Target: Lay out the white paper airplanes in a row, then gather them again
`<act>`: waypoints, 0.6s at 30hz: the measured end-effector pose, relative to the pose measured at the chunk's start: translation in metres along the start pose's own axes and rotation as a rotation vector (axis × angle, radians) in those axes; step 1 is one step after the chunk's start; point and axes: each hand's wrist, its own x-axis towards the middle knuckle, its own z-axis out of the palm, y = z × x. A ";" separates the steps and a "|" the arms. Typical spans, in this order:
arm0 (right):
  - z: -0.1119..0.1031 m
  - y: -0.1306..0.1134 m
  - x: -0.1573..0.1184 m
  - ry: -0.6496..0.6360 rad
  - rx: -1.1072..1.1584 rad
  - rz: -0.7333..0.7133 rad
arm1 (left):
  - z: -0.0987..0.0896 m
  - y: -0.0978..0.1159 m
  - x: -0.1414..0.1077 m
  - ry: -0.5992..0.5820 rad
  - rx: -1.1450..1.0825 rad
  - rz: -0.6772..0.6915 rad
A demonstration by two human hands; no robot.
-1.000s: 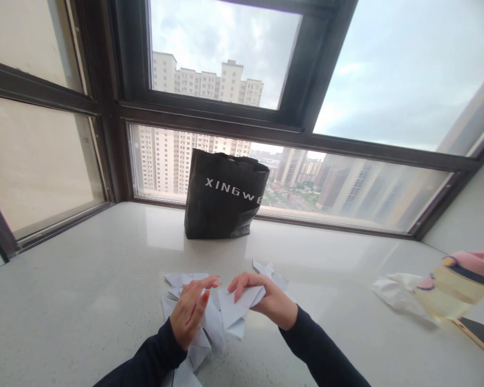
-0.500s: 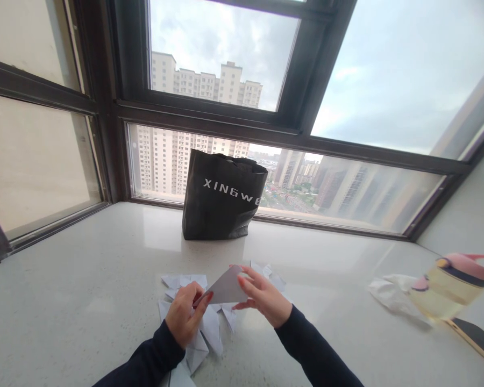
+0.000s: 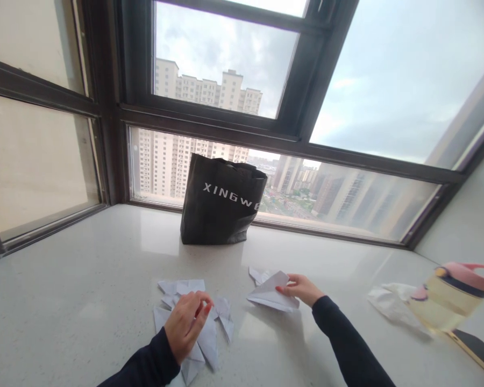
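In the head view my right hand (image 3: pixel 302 289) pinches a folded white paper plane (image 3: pixel 272 293) by its right end, thumb on the near face. The plane is held low over the counter, partly in front of another folded paper (image 3: pixel 256 276). To the left, my left hand (image 3: pixel 189 322) has its fingers curled in towards the thumb, with nothing showing between them. It hovers over a loose pile of folded white papers (image 3: pixel 207 338), hiding part of it.
A black bag (image 3: pixel 221 209) with white lettering stands at the back by the window. On the right are a crumpled white tissue (image 3: pixel 391 303), a yellow bottle with a pink lid (image 3: pixel 447 295) and a dark flat object (image 3: pixel 478 346), all on the white counter (image 3: pixel 84 301).
The paper plane has left my left hand and moved right and away from the pile in my right hand. My left hand stays over the pile. The view has shifted slightly.
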 end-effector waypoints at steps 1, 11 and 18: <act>0.000 0.006 0.003 -0.008 -0.014 0.020 | 0.000 0.000 0.000 0.001 -0.001 -0.004; 0.011 0.026 0.013 0.071 -0.258 0.103 | -0.004 0.005 0.002 -0.012 -0.030 -0.049; 0.014 0.028 0.013 0.223 -0.444 0.118 | -0.001 -0.010 0.002 0.014 0.037 0.027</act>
